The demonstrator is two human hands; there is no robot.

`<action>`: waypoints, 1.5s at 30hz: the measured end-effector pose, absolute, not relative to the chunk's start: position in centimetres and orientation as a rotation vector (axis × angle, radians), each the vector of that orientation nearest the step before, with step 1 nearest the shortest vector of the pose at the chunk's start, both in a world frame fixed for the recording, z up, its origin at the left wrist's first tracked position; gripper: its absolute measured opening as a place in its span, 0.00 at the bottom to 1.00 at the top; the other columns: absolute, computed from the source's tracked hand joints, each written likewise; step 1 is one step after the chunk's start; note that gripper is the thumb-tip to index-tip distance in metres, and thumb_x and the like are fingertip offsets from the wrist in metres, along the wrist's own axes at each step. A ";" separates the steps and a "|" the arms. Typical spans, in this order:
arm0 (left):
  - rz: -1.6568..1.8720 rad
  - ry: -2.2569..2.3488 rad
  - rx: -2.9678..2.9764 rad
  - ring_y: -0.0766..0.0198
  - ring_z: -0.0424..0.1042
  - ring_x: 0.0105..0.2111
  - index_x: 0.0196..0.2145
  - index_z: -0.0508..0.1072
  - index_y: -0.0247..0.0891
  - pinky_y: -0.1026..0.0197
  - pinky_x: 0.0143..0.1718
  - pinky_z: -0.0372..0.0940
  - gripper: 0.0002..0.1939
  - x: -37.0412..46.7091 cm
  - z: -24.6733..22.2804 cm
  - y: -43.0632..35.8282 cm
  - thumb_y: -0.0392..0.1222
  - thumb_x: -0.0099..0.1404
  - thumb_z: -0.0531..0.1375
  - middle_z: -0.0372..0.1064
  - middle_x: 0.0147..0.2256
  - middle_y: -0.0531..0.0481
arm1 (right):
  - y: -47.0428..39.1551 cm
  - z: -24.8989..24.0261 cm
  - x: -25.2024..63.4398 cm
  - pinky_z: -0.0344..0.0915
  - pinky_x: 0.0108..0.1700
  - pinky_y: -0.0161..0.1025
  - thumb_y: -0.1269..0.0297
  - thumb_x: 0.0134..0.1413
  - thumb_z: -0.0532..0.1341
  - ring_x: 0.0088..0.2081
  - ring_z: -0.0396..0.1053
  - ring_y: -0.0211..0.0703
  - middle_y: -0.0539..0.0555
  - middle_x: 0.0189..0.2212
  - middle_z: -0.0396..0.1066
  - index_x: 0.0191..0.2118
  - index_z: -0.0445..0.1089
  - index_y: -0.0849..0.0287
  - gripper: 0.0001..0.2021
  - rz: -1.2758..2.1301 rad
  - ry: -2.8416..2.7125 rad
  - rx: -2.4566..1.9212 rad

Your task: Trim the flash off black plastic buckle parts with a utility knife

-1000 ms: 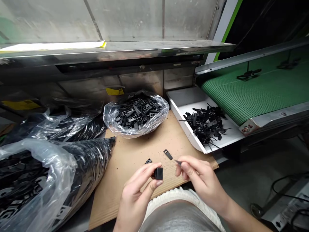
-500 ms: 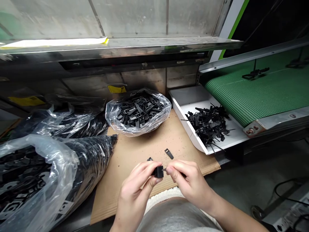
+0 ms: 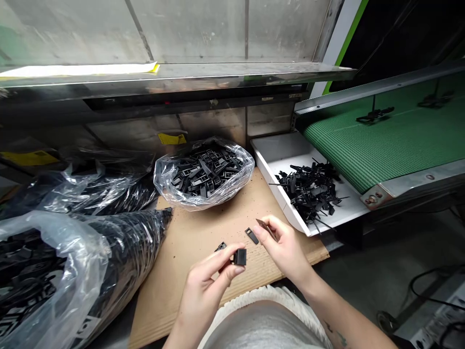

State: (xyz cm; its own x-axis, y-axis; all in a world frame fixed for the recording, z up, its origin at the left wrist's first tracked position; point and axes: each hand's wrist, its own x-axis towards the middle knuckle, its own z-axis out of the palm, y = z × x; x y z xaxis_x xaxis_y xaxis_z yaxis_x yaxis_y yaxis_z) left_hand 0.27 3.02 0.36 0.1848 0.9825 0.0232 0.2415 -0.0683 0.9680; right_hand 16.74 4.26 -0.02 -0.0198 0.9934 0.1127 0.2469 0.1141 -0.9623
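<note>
My left hand [image 3: 212, 274] is closed, pinching a small boxy black plastic part [image 3: 240, 257] between thumb and fingers above the cardboard. To its right, my right hand [image 3: 285, 247] grips a thin, dark, pointed blade [image 3: 266, 228] whose tip sticks out past the thumb; its handle is hidden in the fist. A flat black clip-like piece [image 3: 251, 236] with a square hole lies on the cardboard sheet [image 3: 196, 232], just left of the right thumb. Another small black piece [image 3: 221, 246] shows behind my left fingers, partly covered.
A clear bag of black plastic parts [image 3: 207, 172] stands at the back. Larger filled bags [image 3: 134, 242] line the left side. At right, a white tray [image 3: 271, 169] holds a heap of black pieces [image 3: 312, 189] beneath the end of a green conveyor belt [image 3: 392, 145]. A metal shelf [image 3: 203, 80] juts out above.
My right hand has moved up and away from the black plastic part, taking the blade with it beside the loose piece. My left hand still holds its part. The view has shifted slightly.
</note>
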 end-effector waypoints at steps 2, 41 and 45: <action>0.962 1.110 1.326 0.65 0.67 0.25 0.38 0.75 0.38 0.63 0.29 0.64 0.16 0.2 0.3 2.8 0.50 0.56 0.58 0.71 0.28 0.47 | 3.9 -0.1 16.9 0.58 0.26 0.30 0.64 0.58 0.52 0.23 0.59 0.32 0.47 0.22 0.62 0.31 0.66 0.62 0.10 0.959 -1.502 -1.266; 1.272 1.285 1.213 0.64 0.71 0.38 0.30 0.77 0.46 0.68 0.41 0.66 0.09 0.9 0.9 1.6 0.34 0.50 0.63 0.75 0.34 0.56 | 2.4 1.9 16.7 0.57 0.26 0.31 0.72 0.57 0.52 0.23 0.61 0.34 0.48 0.19 0.63 0.27 0.68 0.61 0.11 0.946 -1.875 -1.059; 1.264 1.261 1.278 0.66 0.71 0.38 0.31 0.77 0.47 0.71 0.41 0.65 0.10 0.7 1.0 1.6 0.33 0.52 0.62 0.74 0.34 0.56 | 2.6 2.3 16.9 0.57 0.27 0.31 0.71 0.56 0.52 0.23 0.59 0.33 0.47 0.20 0.62 0.25 0.68 0.61 0.11 1.104 -1.816 -1.012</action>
